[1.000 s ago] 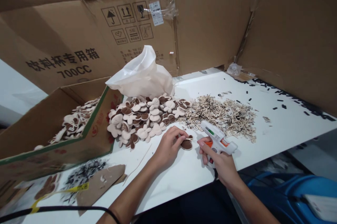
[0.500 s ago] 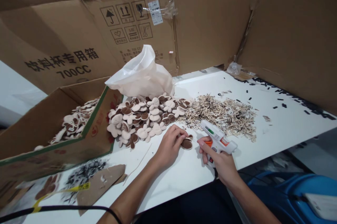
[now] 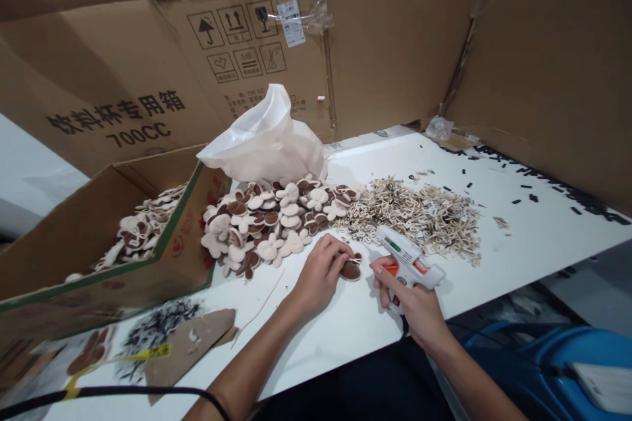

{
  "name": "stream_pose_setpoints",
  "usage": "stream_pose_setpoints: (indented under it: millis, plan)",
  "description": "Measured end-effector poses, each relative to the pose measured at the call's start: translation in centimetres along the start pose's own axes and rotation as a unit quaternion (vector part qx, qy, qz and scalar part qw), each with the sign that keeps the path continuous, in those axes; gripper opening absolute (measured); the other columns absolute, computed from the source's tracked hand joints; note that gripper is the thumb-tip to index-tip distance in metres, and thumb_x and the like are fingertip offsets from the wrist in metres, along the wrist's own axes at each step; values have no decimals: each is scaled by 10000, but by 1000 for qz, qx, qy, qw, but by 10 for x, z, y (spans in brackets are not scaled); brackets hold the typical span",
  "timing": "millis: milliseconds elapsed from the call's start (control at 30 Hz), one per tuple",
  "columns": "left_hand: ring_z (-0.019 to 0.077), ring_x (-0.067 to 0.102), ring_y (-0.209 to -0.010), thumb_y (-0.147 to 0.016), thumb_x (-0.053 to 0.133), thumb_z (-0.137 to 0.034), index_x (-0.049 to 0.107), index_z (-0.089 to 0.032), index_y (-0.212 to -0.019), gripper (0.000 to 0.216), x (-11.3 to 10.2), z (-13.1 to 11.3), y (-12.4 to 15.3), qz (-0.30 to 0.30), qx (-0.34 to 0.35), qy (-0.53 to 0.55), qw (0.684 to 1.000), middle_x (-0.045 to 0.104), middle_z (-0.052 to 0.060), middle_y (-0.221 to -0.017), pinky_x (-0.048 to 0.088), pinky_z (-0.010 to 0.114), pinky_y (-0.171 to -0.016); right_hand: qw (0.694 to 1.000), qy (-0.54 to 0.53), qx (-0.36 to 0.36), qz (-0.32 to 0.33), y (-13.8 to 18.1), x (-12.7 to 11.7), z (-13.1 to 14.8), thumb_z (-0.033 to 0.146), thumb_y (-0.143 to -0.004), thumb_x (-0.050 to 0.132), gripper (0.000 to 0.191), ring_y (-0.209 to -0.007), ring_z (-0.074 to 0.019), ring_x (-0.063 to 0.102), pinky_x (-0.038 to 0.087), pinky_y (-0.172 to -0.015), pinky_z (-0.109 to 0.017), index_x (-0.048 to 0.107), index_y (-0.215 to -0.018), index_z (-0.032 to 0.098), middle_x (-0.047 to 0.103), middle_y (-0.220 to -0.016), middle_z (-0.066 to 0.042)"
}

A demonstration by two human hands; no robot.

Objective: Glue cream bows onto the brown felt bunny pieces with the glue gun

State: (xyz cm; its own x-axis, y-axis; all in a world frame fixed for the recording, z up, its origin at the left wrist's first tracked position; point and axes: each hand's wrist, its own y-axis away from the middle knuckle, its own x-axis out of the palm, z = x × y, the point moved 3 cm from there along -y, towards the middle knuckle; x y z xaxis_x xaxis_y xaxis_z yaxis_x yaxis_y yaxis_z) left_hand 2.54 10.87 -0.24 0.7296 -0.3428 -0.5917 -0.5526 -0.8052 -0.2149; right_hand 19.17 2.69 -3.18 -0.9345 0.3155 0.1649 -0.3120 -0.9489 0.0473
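Observation:
On the white tabletop lies a small brown fabric piece (image 3: 351, 269) with a rounded body. A pale thin cord (image 3: 354, 259) rests on its upper part. My left hand (image 3: 323, 269) is closed, its fingertips at the piece's upper left edge and at the cord; the exact grip is partly hidden. To the right, my right hand (image 3: 407, 296) is wrapped round the handle of a white hot glue gun (image 3: 407, 259) with an orange trigger. The gun's nozzle end points toward the cord heap and stays apart from the fabric piece.
Pale-and-brown plush pieces (image 3: 276, 223) are heaped behind my left hand, with a white bag (image 3: 271, 138) behind them. Pale cords (image 3: 415, 213) form a heap to the right. An open carton (image 3: 192, 243) stands left. Cardboard walls (image 3: 395, 45) close off the back. Black bits (image 3: 533, 198) lie far right.
Almost nothing differs. Both hands, the glue gun and the fabric piece keep their places.

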Motion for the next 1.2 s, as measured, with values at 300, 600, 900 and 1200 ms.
stream_pose_setpoints:
  millis: [300, 600, 900, 1200]
  plan:
    - [209, 586, -996, -1040, 458, -203, 657, -251, -1003, 208, 0, 1, 0, -1, -3, -2, 1000, 595, 44, -1015, 448, 346, -879, 1000, 13, -1, 11, 0, -1, -1, 547, -887, 712, 361, -463, -128, 503, 387, -524, -276, 680, -825, 194, 607, -568, 17]
    - [213, 588, -991, -1043, 450, -212, 661, -248, -1014, 217, 0, 0, 0, 2, 2, -6, 1000, 599, 50, -1017, 450, 354, -880, 1000, 8, 1, -2, 0, 0, 1, 577, -854, 727, 391, -446, -125, 502, 380, -499, -277, 682, -822, 190, 631, -614, 8]
    - [225, 591, -997, -1051, 433, -239, 661, -243, -1017, 231, 0, -1, 1, -4, 10, -3, 1000, 612, 62, -1028, 472, 373, -879, 1000, 10, 7, -8, 0, 0, 0, 598, -838, 729, 408, -450, -137, 492, 371, -507, -288, 685, -815, 194, 625, -608, 4]
    - [217, 607, -1007, -1019, 492, -204, 679, -258, -1038, 196, -1, -4, 1, -7, 1, -12, 1000, 608, 52, -1046, 487, 365, -897, 1000, 14, -2, 3, 0, 1, 1, 570, -868, 715, 384, -454, -125, 496, 398, -529, -275, 671, -778, 199, 589, -542, 24]
